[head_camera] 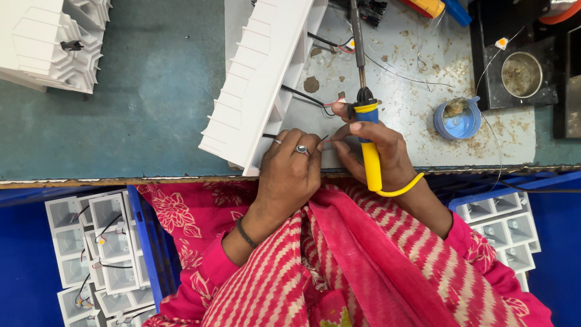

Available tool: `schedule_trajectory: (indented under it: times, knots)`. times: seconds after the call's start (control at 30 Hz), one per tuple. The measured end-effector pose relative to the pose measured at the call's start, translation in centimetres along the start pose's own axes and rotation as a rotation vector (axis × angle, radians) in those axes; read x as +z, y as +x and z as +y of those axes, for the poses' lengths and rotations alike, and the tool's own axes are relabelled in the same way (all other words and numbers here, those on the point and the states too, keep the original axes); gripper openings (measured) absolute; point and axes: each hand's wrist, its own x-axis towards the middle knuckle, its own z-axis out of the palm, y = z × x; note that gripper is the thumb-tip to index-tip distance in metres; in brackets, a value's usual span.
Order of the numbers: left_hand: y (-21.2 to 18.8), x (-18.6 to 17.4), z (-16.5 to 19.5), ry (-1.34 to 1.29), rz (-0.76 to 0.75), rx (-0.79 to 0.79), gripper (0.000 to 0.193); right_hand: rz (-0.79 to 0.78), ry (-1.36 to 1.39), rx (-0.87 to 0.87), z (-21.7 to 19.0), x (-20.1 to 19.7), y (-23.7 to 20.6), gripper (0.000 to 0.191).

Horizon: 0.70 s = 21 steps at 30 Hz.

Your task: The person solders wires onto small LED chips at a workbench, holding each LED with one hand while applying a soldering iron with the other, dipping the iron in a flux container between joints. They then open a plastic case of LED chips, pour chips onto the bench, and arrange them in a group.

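Note:
My right hand [380, 151] grips a soldering iron with a yellow and blue handle [368, 139], its metal tip pointing away across the bench. My left hand [293, 166], with rings on two fingers, rests against a long stack of white square plastic housings [257, 85] and pinches a thin black wire between both hands. Red and black wires [324, 100] run out of the stack beside the iron.
A second stack of white housings [54, 42] lies at the far left on the teal bench [151, 91]. A blue pot [458, 118] and a metal cup [521, 74] stand at right. Blue crates of white housings [103, 254] [505, 227] flank my lap.

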Motion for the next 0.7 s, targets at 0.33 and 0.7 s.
schedule_trajectory:
  times: [0.33, 0.7]
  knots:
    - [-0.3, -0.04, -0.09, -0.01, -0.004, 0.003, 0.006, 0.02, -0.035, -0.008, 0.31, 0.13, -0.77, 0.068]
    - [-0.47, -0.58, -0.31, 0.008, -0.04, 0.002, 0.004, -0.083, 0.143, 0.003, 0.19, 0.16, -0.18, 0.069]
